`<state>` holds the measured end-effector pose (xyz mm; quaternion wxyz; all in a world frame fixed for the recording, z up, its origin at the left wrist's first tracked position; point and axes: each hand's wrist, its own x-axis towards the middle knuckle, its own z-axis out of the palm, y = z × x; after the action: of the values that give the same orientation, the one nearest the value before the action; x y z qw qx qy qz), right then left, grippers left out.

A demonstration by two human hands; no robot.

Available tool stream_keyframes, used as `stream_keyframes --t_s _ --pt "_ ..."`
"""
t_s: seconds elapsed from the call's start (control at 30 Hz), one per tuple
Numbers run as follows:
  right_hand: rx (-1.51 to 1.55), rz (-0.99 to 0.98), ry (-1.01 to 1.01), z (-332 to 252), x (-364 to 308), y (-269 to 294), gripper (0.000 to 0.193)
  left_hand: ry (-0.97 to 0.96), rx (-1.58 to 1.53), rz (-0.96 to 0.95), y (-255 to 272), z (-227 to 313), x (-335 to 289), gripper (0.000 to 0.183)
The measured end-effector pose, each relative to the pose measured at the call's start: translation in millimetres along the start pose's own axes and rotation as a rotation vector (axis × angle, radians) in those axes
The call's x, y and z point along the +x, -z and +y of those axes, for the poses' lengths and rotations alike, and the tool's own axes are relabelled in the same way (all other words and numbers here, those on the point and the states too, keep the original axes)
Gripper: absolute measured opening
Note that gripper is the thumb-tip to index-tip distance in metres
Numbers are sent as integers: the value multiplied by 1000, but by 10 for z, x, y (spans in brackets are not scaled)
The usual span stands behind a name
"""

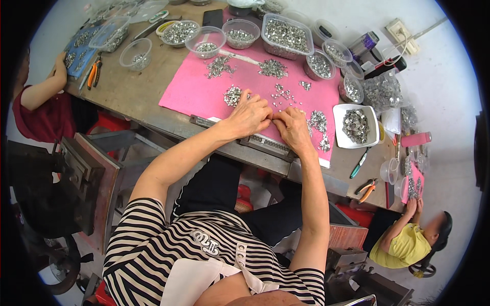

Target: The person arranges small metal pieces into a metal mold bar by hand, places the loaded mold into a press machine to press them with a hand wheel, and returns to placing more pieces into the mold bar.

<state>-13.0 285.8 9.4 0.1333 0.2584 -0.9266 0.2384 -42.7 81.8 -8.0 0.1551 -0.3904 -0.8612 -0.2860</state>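
Note:
My left hand (250, 116) and my right hand (292, 127) meet with pinched fingertips above the near edge of a pink mat (190, 87). Whatever sits between the fingers is too small to make out. Just below them, a long metal jig with a toothed row (268, 145) lies along the table's front edge. A heap of small silvery metal pieces (233, 95) touches the area by my left fingers. Loose pieces (283, 94) are scattered beyond my hands, and another pile (318, 122) lies right of my right hand.
Clear tubs of metal pieces (287, 35) line the back. At right stand a white square dish (377, 133), green-handled pliers (359, 164) and orange-handled pliers (366, 190). More orange pliers (94, 74) lie at left. Co-workers sit at left (41, 115) and right (400, 245).

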Motion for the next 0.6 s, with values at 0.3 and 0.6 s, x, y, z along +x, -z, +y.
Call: stream_keyframes --t_s 0.3,0.6 --pt "-165 103 79 -126 -52 31 12 -10 -77 42 64 67 -54 10" --pt "104 188 -130 -300 -422 113 13 -48 -218 77 182 336 -410 13"
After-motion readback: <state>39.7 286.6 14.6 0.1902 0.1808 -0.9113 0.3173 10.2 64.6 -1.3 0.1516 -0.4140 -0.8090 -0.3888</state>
